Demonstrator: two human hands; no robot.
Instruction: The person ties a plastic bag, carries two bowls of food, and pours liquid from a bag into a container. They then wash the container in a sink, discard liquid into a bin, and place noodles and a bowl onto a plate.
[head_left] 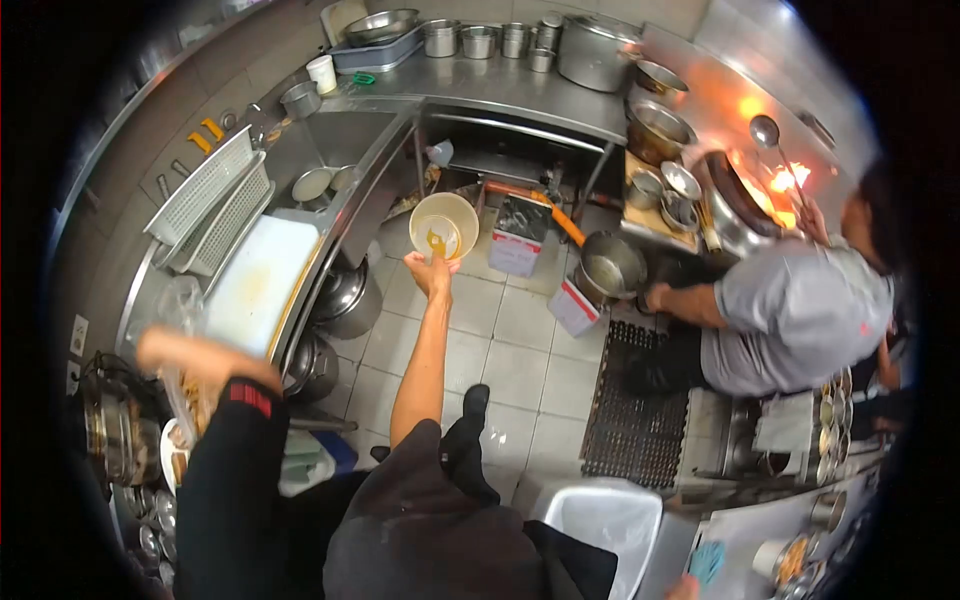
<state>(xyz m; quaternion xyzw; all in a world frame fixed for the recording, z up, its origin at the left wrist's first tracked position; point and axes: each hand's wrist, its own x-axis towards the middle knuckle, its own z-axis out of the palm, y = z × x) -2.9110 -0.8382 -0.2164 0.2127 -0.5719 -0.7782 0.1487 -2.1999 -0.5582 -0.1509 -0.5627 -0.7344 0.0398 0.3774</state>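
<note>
My right hand (434, 275) is stretched forward over the tiled floor. Its fingers grip the rim of a cream plastic tub (458, 208), tilted so that I see inside. Something yellowish (436, 241) lies in the tub near my thumb; its kind is unclear. On the left, my left hand (165, 348) is smeared by motion, so its fingers do not show. It is beside a clear plastic bag (180, 305) and the near end of a white cutting board (262, 280).
A co-worker (800, 310) at right holds a pan (612, 265) near a flaming wok (740, 195). Boxes (517, 240) stand on the floor; a black rubber mat (635, 400) lies by the co-worker. Left are a sink (345, 135) and white baskets (205, 190). A white bin (605, 520) stands behind.
</note>
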